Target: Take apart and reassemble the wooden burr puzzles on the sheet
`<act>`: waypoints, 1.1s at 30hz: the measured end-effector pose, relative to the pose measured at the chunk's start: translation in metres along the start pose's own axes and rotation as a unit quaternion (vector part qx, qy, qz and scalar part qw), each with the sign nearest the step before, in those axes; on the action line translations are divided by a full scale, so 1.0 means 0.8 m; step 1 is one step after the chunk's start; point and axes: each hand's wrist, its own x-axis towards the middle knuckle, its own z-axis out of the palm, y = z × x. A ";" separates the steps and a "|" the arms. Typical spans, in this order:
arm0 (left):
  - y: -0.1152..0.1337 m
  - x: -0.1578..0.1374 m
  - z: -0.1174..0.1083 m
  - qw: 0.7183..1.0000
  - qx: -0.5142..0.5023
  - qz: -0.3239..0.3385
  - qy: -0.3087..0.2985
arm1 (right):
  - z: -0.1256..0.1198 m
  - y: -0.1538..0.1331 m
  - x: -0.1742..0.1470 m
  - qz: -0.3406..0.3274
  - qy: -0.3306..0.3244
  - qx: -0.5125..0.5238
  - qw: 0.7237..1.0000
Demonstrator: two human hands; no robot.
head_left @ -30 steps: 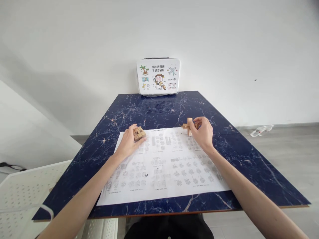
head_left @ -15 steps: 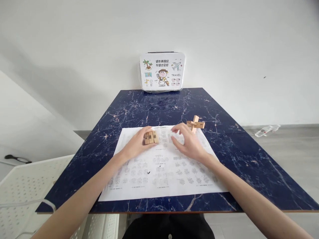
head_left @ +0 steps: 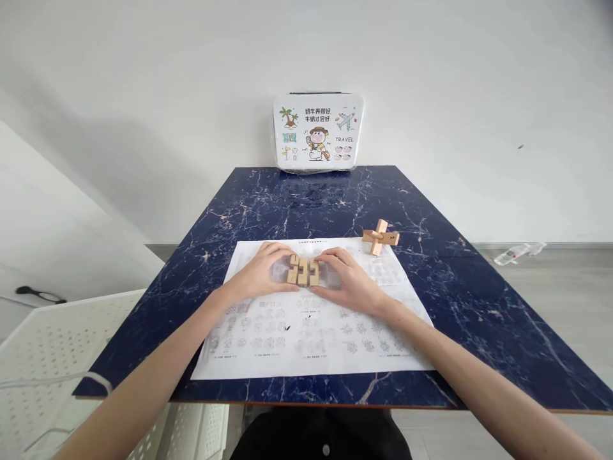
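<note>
Three pale notched wooden puzzle blocks [head_left: 302, 272] stand side by side on a printed sheet of paper [head_left: 316, 364]. My left hand [head_left: 258, 271] pinches the row at its left end, thumb at the near side and fingers at the far side. At the right end, my right hand [head_left: 352, 281] grips the row in the same way. The notches show between the hands; the fingertips cover parts of the outer blocks. Beyond my right hand, a cross-shaped wooden puzzle [head_left: 382, 237] stands at the sheet's upper right corner, with a numeral on one arm.
The blue marble-patterned table [head_left: 230, 204] reaches to the wall. A white cartoon-printed case [head_left: 318, 131] leans there at the far edge. White perforated drawers [head_left: 57, 345] with a cable stand at the left. A clear plastic bottle [head_left: 520, 253] lies on the floor at right.
My right hand has moved left and closed on the blocks. The blocks now stand spread in a row with notches showing, slightly right of where my left hand held them bunched.
</note>
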 end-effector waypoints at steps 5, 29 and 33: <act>0.014 -0.002 -0.006 0.998 -0.056 -0.013 0.032 | -0.009 -0.006 0.004 0.102 0.022 0.087 0.991; 0.049 -0.006 0.009 0.902 -0.419 -0.080 -0.073 | -0.026 -0.020 0.004 -0.016 -0.018 0.290 0.957; 0.049 -0.007 0.014 0.895 -0.427 -0.095 -0.087 | -0.023 -0.022 0.001 -0.010 -0.020 0.287 0.958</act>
